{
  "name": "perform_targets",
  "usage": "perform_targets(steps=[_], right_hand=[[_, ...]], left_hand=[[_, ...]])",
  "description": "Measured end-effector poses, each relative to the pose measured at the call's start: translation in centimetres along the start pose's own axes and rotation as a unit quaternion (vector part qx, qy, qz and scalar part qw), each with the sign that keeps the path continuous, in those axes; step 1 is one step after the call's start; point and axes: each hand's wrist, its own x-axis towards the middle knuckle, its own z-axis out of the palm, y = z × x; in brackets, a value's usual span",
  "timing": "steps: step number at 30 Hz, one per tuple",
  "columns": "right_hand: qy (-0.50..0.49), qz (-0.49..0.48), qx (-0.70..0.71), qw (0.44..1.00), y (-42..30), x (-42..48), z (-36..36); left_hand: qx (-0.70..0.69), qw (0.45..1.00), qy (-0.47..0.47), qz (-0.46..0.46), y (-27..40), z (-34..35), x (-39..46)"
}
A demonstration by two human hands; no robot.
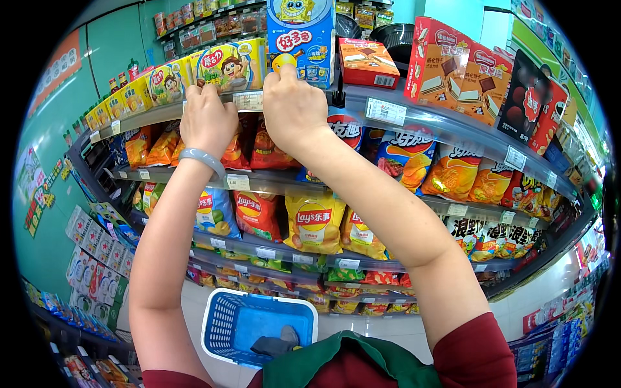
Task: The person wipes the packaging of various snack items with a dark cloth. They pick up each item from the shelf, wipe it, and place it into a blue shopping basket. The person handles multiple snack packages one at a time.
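Observation:
My left hand [208, 115] is at the top shelf's front edge, its fingertips curled against the lower front of a yellow snack box [229, 65] with a cartoon figure. A grey bangle [202, 162] circles that wrist. Just to the right, my right hand [295, 109] touches the lower front of a tall blue snack box [302, 46] with a cartoon sponge character. One finger lies on the box face; the other fingers are bent and partly hidden. Whether either hand grips its box cannot be told. Both boxes stand upright on the grey shelf [383, 109].
Red wafer boxes [371, 63] and orange wafer boxes [439, 68] stand farther right. Smaller yellow boxes [133, 98] line the left. Lower shelves hold chip bags, including yellow Lay's bags [314, 223]. On the floor, a blue plastic shopping basket [257, 294] holds a grey cloth-like item [274, 344].

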Motion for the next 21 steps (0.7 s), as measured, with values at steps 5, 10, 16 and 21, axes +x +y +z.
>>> perform_targets(steps=[5, 10, 16, 21], right_hand=[[-0.022, -0.001, 0.004, 1.0, 0.0, 0.0, -0.1], [0.015, 0.001, 0.029, 0.999, 0.0, -0.2, -0.2], [0.008, -0.012, 0.012, 1.0, 0.8, -0.7, -1.2], [0.019, -0.006, 0.013, 1.0, 1.7, -1.1, -1.7]], left_hand=[[-0.055, 0.998, -0.021, 0.036, -0.5, 0.3, 0.4], [-0.135, 0.99, -0.033, 0.036, 0.2, 0.5, 0.8], [-0.205, 0.976, -0.073, 0.019, 1.5, 0.3, 0.7], [-0.243, 0.966, -0.086, 0.026, 2.4, 0.3, 0.4]])
